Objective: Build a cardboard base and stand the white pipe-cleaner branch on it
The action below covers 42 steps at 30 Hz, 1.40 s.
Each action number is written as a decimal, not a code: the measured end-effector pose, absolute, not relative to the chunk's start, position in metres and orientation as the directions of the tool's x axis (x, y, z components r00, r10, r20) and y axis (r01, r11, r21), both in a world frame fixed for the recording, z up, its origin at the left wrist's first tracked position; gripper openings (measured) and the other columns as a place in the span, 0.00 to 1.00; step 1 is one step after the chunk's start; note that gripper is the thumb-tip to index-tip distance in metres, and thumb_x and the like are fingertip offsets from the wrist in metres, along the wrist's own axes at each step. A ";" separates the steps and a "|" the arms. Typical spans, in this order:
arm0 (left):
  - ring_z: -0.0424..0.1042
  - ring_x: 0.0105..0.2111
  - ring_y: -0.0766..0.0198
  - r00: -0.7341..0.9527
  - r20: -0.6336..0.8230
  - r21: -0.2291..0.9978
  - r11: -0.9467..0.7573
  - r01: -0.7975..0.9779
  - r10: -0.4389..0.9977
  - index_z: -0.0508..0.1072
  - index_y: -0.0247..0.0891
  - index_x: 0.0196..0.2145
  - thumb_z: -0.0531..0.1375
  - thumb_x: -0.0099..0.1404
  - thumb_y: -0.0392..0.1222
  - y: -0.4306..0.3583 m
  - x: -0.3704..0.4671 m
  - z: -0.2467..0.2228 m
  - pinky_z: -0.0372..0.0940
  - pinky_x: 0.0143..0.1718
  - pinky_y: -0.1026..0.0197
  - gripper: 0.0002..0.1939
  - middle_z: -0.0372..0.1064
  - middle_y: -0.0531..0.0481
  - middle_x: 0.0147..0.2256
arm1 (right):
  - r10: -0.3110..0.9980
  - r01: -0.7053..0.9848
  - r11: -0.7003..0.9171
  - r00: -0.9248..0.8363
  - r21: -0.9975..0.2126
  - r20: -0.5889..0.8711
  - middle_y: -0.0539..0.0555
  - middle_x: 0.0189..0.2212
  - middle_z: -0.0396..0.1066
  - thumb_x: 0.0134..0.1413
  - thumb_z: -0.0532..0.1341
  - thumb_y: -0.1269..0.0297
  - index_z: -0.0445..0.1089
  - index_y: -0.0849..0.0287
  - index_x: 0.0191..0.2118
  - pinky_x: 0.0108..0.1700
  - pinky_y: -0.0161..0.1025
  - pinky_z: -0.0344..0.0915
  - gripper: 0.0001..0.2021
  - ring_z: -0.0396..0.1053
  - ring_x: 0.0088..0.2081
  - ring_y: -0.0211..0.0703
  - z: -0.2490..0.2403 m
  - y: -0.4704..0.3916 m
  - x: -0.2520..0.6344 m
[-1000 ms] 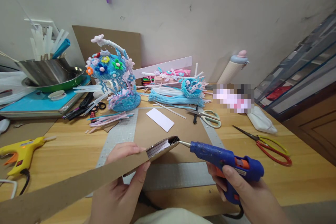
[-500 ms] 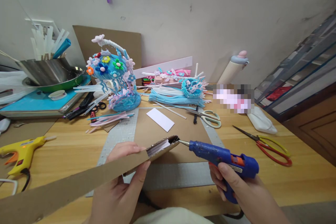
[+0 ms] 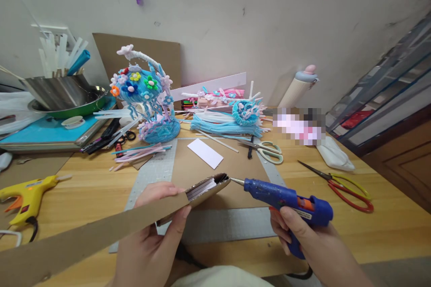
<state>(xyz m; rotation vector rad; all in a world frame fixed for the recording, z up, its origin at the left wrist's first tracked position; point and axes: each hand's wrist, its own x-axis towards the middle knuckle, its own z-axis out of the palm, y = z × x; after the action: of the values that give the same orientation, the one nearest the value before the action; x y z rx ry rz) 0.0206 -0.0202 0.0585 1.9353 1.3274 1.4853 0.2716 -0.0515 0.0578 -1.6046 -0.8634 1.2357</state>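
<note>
My left hand (image 3: 151,233) pinches a flat cardboard piece (image 3: 210,190) with white layers showing inside its open edge. A long brown cardboard strip (image 3: 94,242) runs from that piece to the lower left, across my left hand. My right hand (image 3: 303,233) is wrapped round the handle of a blue glue gun (image 3: 286,197), its metal tip pointing left, right beside the far corner of the cardboard piece. Behind them a white card (image 3: 205,153) lies on a brown cardboard sheet (image 3: 242,157), which rests on a grey cutting mat (image 3: 229,228).
A yellow glue gun (image 3: 32,195) lies at the left. Red-and-yellow scissors (image 3: 350,193) and pale-handled scissors (image 3: 269,151) are at the right. Behind stand a blue flowered craft (image 3: 141,85), pipe cleaners (image 3: 222,126), a metal pot (image 3: 62,94) and a bottle (image 3: 298,87).
The blue glue gun's tip has shifted slightly right and stands a little off the cardboard's corner. My left hand and the cardboard have moved very slightly left.
</note>
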 end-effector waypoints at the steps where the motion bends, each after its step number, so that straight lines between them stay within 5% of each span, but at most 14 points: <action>1: 0.67 0.44 0.59 0.005 0.551 0.743 -0.494 0.452 0.834 0.65 0.47 0.46 0.59 0.60 0.30 -0.020 0.021 0.059 0.64 0.48 0.55 0.18 0.64 0.51 0.43 | 0.910 0.014 -0.339 0.258 -0.941 -0.325 0.46 0.16 0.54 0.44 0.60 0.41 0.58 0.56 0.20 0.19 0.34 0.57 0.23 0.54 0.18 0.35 0.058 -0.051 0.271; 25: 0.68 0.44 0.58 -0.026 0.521 0.771 -0.457 0.443 0.853 0.66 0.47 0.45 0.59 0.60 0.32 -0.019 0.022 0.058 0.65 0.47 0.54 0.17 0.64 0.51 0.43 | 0.911 0.098 -0.341 0.279 -0.935 -0.303 0.45 0.15 0.54 0.44 0.59 0.39 0.57 0.56 0.21 0.19 0.35 0.57 0.24 0.55 0.17 0.35 0.054 -0.049 0.270; 42: 0.67 0.44 0.59 -0.024 0.534 0.760 -0.467 0.451 0.845 0.65 0.47 0.45 0.59 0.60 0.31 -0.020 0.020 0.059 0.65 0.46 0.56 0.17 0.64 0.51 0.43 | 0.894 0.004 -0.358 0.290 -0.934 -0.342 0.46 0.16 0.55 0.41 0.61 0.40 0.62 0.59 0.21 0.19 0.33 0.58 0.24 0.54 0.19 0.34 0.057 -0.050 0.268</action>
<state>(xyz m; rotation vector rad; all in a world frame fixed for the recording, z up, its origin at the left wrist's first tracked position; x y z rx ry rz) 0.0203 -0.0196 0.0590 1.8963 1.3559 1.4912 0.2683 -0.0500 0.0572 -1.6351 -0.8363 1.2103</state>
